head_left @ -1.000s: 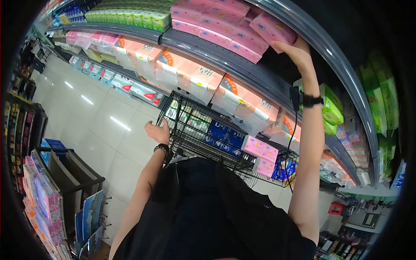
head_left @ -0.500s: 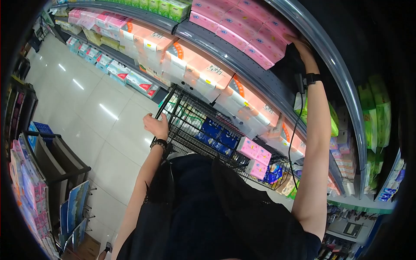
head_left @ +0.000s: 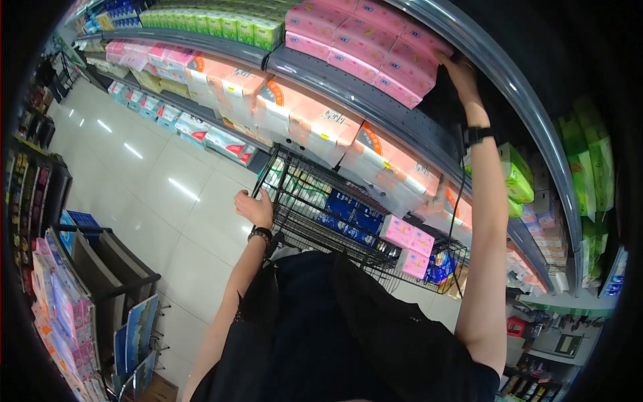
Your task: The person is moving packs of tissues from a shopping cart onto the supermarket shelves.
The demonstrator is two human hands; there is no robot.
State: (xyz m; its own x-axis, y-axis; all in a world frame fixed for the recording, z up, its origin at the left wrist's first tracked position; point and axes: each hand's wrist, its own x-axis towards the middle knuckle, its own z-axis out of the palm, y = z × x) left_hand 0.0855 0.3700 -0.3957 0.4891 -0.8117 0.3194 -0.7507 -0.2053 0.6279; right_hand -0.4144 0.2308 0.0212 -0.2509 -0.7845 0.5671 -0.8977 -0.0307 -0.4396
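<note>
Right hand raised to the top shelf, palm against the end of the row of pink packs; fingers hidden behind the last pack, so can't tell if it grips or just touches. Left hand low, curled closed on the near rim of the wire shopping cart, which stands just under the shelves. The cart holds blue packs and two pink boxes; orange packs fill the shelf below the pink row.
</note>
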